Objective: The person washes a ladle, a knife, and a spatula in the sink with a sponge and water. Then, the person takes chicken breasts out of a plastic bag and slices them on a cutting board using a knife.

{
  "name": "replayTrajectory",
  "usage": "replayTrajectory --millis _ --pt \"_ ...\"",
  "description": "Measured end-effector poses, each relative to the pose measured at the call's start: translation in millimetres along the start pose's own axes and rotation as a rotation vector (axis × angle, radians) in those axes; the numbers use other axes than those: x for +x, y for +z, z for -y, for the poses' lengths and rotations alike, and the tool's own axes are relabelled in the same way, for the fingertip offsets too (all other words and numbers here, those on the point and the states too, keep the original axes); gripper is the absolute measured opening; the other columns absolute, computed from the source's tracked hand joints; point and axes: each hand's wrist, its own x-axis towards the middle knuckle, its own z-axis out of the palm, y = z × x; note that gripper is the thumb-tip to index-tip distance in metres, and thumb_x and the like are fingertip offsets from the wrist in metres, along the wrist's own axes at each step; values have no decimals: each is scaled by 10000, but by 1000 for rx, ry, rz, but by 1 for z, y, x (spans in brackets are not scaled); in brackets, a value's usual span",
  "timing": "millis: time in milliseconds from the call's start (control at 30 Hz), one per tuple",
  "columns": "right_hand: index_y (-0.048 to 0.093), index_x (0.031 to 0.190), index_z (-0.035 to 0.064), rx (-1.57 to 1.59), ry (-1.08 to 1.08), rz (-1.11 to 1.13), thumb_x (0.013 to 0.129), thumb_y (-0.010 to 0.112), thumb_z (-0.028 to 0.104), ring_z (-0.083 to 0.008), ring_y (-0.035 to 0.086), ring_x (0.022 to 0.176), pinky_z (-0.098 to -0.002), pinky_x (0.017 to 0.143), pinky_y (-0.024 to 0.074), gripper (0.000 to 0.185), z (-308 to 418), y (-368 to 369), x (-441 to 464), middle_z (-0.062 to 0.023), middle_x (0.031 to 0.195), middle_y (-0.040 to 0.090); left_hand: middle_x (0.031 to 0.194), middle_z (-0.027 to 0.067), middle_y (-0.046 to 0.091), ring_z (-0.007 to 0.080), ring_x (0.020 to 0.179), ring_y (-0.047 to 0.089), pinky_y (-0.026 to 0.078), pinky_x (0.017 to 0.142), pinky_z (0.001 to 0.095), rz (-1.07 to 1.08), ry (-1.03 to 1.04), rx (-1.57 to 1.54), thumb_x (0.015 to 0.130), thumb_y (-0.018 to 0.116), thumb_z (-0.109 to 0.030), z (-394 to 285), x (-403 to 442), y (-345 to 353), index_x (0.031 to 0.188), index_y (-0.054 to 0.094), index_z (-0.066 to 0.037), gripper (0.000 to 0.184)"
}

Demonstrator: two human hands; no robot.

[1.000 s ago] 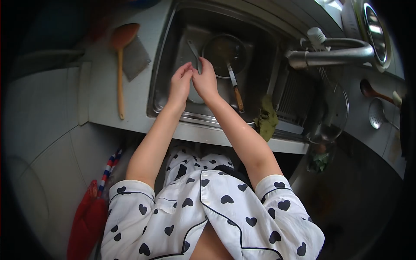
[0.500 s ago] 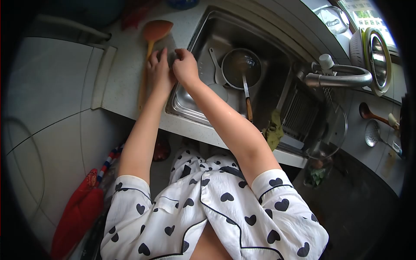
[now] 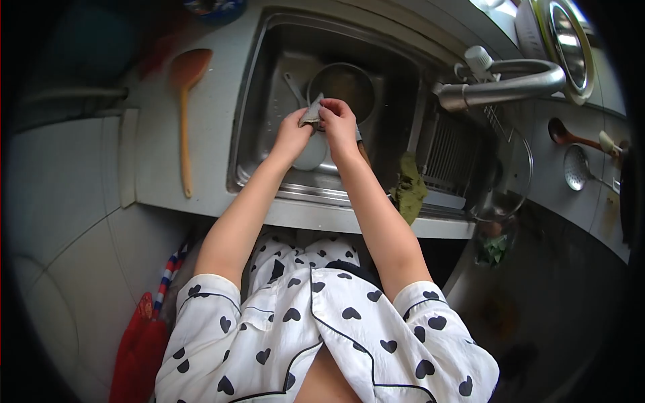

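Above the sink (image 3: 236,144), my left hand (image 3: 293,138) and my right hand (image 3: 340,121) are close together. Both pinch a folded grey dishcloth (image 3: 312,113), which rises to a point between the fingertips. Below the hands in the basin lies a round pan (image 3: 359,84) that looks to have liquid in it; my right hand and forearm partly cover its handle (image 3: 364,154). A pale spoon (image 3: 293,87) leans beside the pan. Part of a whitish round dish (image 3: 311,156) shows under my wrists. On the counter at left rests a wooden spatula (image 3: 186,127), apart from both hands.
A curved metal faucet (image 3: 500,94) reaches over the right side of the sink. A green cloth (image 3: 408,189) hangs at the sink's front edge, near my right forearm. Beyond it sits a ridged drainer (image 3: 453,154). Ladle (image 3: 568,134) and skimmer (image 3: 576,168) hang on the right wall.
Both hands have moved right, from the counter beside the spatula to over the sink, bringing the grey dishcloth along. The spatula stays on the counter, now uncovered. The view has shifted somewhat.
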Motion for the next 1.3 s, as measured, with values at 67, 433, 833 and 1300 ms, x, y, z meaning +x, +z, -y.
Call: replayTrajectory --millis 67,433,833,1300 --pt "578 990 -3 -181 -44 -109 799 564 100 -139 551 810 -275 707 448 218 -17 -30 14 -61 904 599 901 117 608 209 832 594 472 717 310 119 -242 -146 731 537 -77 5 11 25 1120 540 -8 395" --pt "547 1058 27 -1030 293 -28 686 555 132 -398 541 1000 -441 881 431 387 -99 -106 55 -213 1066 582 1004 89 574 167 858 561 456 677 289 -92 -343 -290 788 476 -86 40 54 67 1139 484 -30 355" --pt "359 1130 -2 -81 409 281 880 414 96 -81 443 477 -212 427 389 274 -30 -100 -4 -15 692 486 1192 50 493 163 1073 462 362 908 338 -125 -287 -481 918 433 -328 42 52 101 1294 359 -104 444" --pt "355 1153 2 -490 233 371 886 396 86 -182 511 499 -321 493 426 282 15 -106 -64 -111 657 511 1184 122 418 220 888 530 488 546 276 -340 -121 -276 802 577 -41 15 76 92 1243 225 -104 568"
